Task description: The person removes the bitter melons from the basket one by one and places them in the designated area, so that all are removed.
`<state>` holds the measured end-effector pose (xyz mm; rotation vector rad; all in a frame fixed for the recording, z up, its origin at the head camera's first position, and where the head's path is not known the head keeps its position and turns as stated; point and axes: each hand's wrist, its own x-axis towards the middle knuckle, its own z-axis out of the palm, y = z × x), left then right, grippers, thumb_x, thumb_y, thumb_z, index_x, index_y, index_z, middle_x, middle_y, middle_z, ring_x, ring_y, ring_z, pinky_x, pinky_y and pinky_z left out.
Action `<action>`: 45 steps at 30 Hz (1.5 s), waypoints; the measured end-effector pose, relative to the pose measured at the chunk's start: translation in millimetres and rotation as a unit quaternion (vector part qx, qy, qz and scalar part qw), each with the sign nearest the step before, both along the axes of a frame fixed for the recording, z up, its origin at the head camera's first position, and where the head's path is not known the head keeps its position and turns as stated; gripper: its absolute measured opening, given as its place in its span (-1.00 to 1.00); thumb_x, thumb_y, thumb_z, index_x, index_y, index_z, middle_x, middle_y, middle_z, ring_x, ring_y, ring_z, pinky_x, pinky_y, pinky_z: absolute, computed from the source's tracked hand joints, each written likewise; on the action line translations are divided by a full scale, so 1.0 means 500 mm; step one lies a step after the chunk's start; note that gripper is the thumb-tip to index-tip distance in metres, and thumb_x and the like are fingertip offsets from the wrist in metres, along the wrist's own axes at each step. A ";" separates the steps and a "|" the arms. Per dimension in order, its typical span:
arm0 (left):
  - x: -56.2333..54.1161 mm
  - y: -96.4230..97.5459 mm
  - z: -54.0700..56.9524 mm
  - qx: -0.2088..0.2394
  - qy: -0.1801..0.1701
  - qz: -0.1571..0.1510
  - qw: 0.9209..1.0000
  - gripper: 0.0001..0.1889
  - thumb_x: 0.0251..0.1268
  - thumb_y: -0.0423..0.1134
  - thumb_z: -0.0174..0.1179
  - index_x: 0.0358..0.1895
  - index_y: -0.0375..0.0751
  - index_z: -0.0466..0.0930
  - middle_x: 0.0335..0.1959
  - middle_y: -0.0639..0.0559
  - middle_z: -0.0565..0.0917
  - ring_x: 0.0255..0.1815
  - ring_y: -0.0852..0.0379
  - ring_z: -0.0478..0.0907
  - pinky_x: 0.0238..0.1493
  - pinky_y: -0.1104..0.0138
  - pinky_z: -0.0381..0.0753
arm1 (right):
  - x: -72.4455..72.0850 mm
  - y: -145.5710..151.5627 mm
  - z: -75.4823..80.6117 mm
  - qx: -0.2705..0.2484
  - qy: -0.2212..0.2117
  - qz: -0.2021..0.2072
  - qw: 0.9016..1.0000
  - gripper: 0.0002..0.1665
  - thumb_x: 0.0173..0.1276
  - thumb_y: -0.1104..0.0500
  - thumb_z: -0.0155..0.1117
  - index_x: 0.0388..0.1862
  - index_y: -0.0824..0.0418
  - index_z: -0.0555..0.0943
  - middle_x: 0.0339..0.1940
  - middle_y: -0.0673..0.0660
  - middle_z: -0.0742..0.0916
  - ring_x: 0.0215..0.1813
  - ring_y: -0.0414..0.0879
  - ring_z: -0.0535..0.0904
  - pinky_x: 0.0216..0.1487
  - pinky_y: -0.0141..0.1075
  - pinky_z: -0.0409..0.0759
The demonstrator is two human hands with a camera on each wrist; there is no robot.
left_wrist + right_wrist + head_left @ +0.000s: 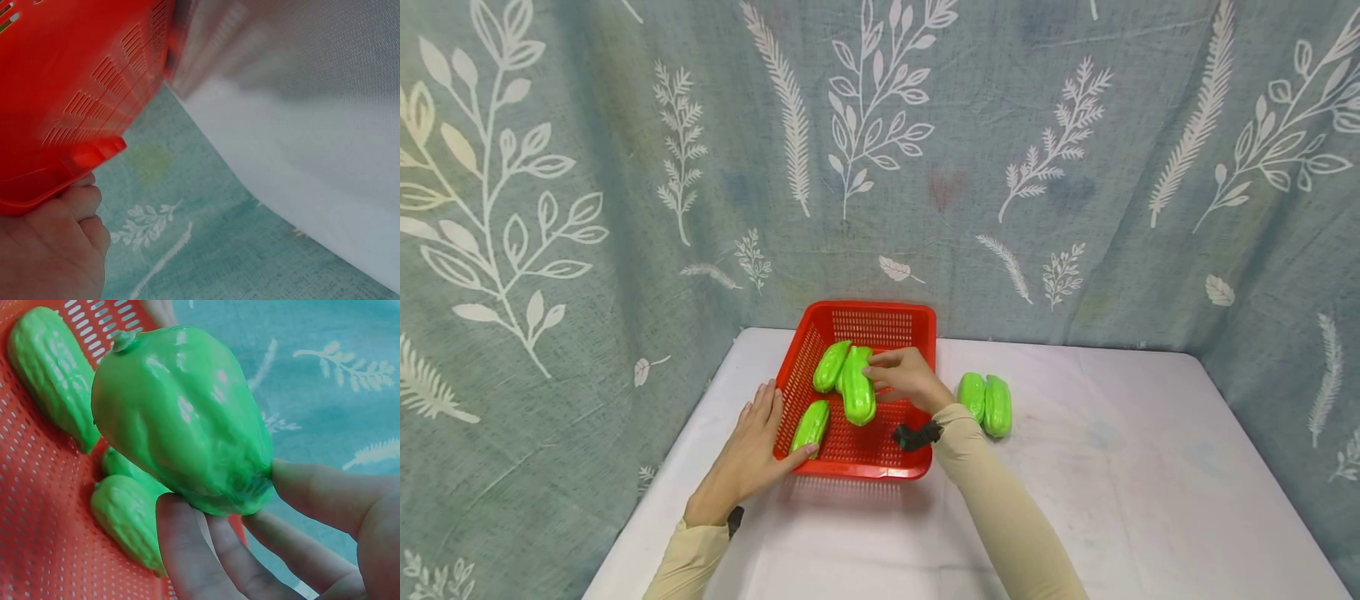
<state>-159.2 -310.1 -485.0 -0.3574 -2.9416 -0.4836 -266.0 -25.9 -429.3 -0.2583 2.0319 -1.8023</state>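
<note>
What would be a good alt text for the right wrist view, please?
A right hand holds a shiny green vegetable by one end over a red perforated basket, where three similar ones lie. Behind hangs a leaf-patterned cloth.

At lower left, a left hand (56,250) touches a red slotted plastic basket (94,50) along its rim, with teal leaf-printed fabric (212,237) below and a white bench (300,162) filling the right.

Soft, even light fills the head view, with a faint shadow below the red basket (850,472). White glints dot the nearest green vegetable (181,419). The left wrist view is dimmer, its counter (281,150) apparently blurred.
</note>
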 end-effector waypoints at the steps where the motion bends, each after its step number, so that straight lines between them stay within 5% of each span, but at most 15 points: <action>1: 0.000 0.000 0.001 0.000 0.000 0.000 1.000 0.20 0.29 0.42 0.19 0.63 -0.48 -0.05 0.72 -0.33 -0.14 0.74 -0.34 -0.16 0.65 -0.26 -0.01 | 0.000 0.003 0.001 -0.003 0.001 -0.001 1.000 -0.50 0.46 0.19 0.35 0.31 0.37 0.61 0.17 0.37 0.73 -0.08 0.05 0.79 0.16 0.16 0.71; 32: -0.003 0.004 -0.006 0.002 0.008 -0.001 1.000 0.19 0.29 0.41 0.21 0.64 -0.47 -0.06 0.72 -0.33 -0.14 0.73 -0.36 -0.13 0.64 -0.26 0.00 | 0.013 0.139 0.027 -0.011 0.018 -0.077 0.997 -0.48 0.51 0.13 0.31 0.35 0.34 0.58 0.15 0.36 0.76 -0.17 -0.09 0.78 0.08 -0.02 0.79; 45: -0.004 -0.001 -0.005 0.000 0.001 0.001 1.000 0.20 0.29 0.41 0.20 0.65 -0.45 -0.10 0.72 -0.33 -0.13 0.74 -0.34 -0.16 0.64 -0.27 0.00 | 0.011 0.218 0.016 0.009 0.028 -0.103 0.994 -0.44 0.50 0.05 0.33 0.38 0.26 0.59 0.27 0.38 0.71 0.13 0.21 0.76 0.13 -0.01 0.77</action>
